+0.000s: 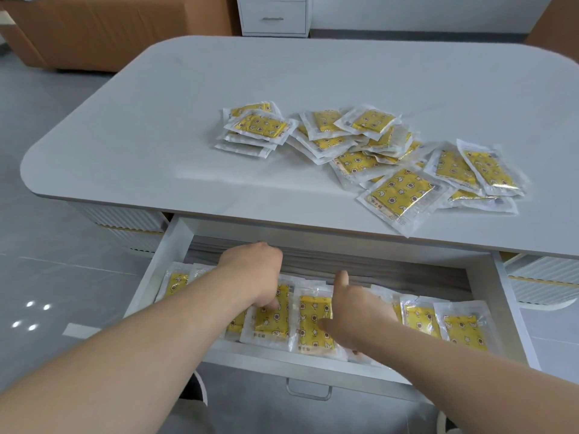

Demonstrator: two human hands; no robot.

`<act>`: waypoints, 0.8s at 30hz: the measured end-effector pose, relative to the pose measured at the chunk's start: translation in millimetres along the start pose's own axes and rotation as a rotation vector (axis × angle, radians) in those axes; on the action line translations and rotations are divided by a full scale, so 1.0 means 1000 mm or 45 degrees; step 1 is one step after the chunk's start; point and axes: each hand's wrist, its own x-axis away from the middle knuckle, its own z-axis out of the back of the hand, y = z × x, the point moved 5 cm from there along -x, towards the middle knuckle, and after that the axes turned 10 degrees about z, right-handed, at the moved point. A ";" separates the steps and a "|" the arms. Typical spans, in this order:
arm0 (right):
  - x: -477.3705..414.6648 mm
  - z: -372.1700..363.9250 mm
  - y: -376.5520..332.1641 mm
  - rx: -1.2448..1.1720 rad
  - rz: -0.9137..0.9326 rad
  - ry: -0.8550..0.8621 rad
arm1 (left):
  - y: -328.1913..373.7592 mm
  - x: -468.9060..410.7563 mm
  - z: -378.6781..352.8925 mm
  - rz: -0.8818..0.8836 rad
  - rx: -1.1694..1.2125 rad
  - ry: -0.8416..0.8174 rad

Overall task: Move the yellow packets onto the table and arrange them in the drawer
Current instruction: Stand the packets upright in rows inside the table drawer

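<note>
Dozens of yellow packets lie heaped on the surface; others line the drawer. Our left hand curls fingers onto one drawer packet, pinching or pressing we cannot tell; our right hand is spread loose. Light, floppy, slick film: we judge sealed edges grip best.

Furnished indoor room, probably an office: white round-cornered table standing on glossy grey floor tiles; beyond the table, a white drawer cabinet; beyond its left corner, brown sofa-like furniture.
</note>
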 end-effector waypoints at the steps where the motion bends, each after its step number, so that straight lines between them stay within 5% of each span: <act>1: 0.001 0.001 -0.001 0.021 0.001 0.007 | 0.000 0.002 0.003 -0.003 0.014 -0.018; 6: 0.011 0.021 -0.016 0.119 0.072 0.047 | -0.006 0.022 0.025 -0.032 0.148 -0.147; 10: 0.023 0.063 -0.040 0.110 0.202 0.259 | -0.026 0.034 0.064 -0.077 0.642 -0.145; 14: 0.033 0.107 -0.058 0.075 0.331 0.559 | -0.061 0.003 0.120 0.064 1.118 0.370; 16: 0.029 0.126 -0.059 0.141 0.359 0.701 | -0.074 -0.024 0.147 0.236 1.102 0.771; 18: 0.021 0.141 -0.048 0.265 0.261 0.795 | -0.075 -0.053 0.167 0.309 1.032 0.923; 24: 0.002 0.146 0.033 0.143 -0.324 0.638 | -0.069 -0.136 0.169 0.343 0.769 0.544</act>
